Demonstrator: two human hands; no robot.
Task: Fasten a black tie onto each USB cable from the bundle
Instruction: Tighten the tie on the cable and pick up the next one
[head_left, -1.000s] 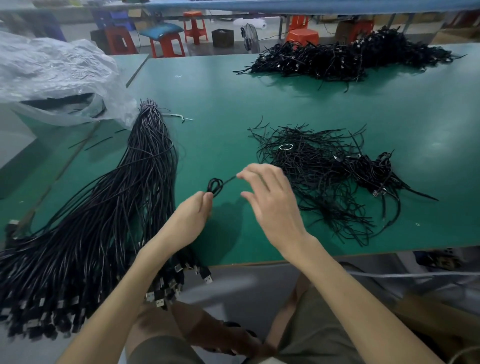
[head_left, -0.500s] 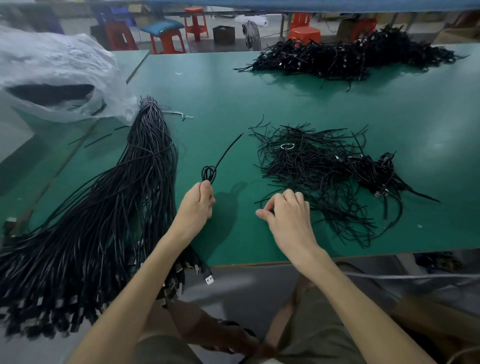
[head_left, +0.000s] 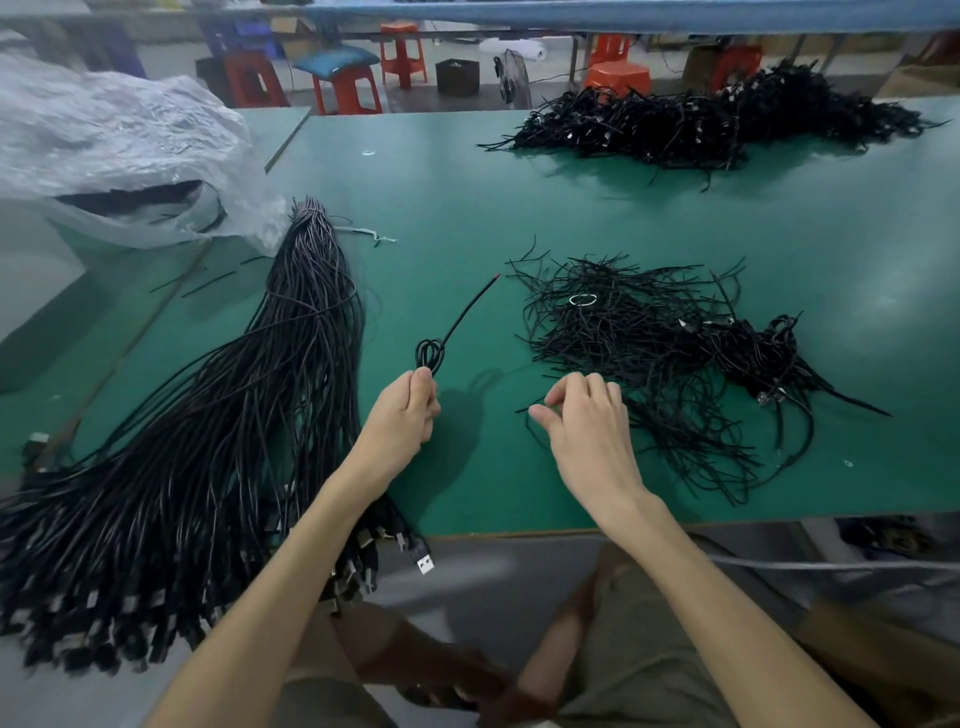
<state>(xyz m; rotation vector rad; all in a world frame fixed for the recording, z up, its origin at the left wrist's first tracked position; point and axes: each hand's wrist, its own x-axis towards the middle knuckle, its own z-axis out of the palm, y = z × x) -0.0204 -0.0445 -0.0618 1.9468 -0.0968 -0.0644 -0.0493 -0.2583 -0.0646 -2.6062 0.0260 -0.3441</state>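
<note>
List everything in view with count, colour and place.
table: one, green, centre
cable bundle: one, black, left, plugs over near edge
coiled cable: one, black, red tip, held up over the table
loose ties: one pile, black, right of centre
far cable heap: one, black, far right
plastic bag: one, clear, far left
ring: one, white, on the loose ties
stools: several, red and orange, beyond the table
left hand: one, grips the coiled cable
right hand: one, fingers curled at the loose ties' near edge, grip unclear
</note>
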